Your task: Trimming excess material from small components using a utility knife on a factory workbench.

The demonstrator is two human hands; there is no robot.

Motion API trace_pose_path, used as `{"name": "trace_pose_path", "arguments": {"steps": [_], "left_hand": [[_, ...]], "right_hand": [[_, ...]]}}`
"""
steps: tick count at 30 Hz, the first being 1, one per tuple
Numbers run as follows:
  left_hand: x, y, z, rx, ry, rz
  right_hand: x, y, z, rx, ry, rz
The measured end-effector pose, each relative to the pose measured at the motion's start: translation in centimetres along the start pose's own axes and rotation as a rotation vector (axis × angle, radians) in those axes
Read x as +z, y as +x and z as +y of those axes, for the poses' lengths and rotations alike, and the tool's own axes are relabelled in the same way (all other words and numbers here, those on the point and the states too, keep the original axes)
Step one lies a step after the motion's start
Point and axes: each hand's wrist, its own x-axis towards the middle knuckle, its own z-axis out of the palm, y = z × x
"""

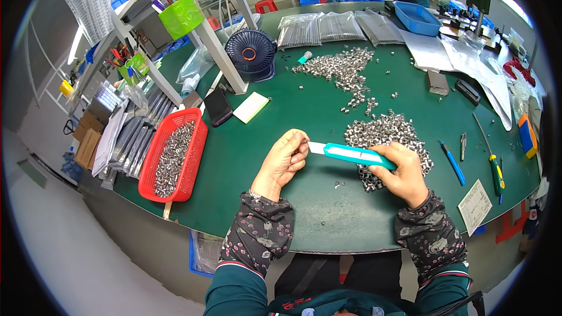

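My right hand point(404, 174) is wrapped round a teal utility knife point(354, 154). Its blade point(317, 148) is out and points left, its tip at the fingertips of my left hand point(284, 162). Those left fingers are pinched together; whatever small piece they hold is hidden by them. Both hands are above the green table point(333, 222). Behind and below the knife lies a pile of small shiny metal rings point(383, 129), and a second, looser spread of rings point(339, 67) is farther back. A few tiny bits point(339, 185) lie on the table below the knife.
At left stands a red basket point(202, 140) of small metal parts, near a black phone point(218, 107), a notepad point(252, 107) and a fan point(252, 52). A blue pen-like tool point(452, 162), a screwdriver point(497, 174) and a paper slip point(475, 206) lie at right.
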Motion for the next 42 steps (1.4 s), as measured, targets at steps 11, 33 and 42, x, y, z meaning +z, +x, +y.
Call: {"name": "trace_pose_path", "arguments": {"steps": [11,33,42], "left_hand": [[-0.4,0.5,-0.7,0.122,-0.136,-0.091],[-0.8,0.4,-0.5,0.017,-0.138,-0.113],[-0.4,0.3,-0.4,0.044,-0.149,0.017]], "right_hand": [[0.8,-0.2,0.4,0.176,0.210,-0.109],[0.8,-0.4,0.2,0.047,-0.098,-0.012],[0.6,0.1,-0.1,-0.154,-0.203,0.140]]}}
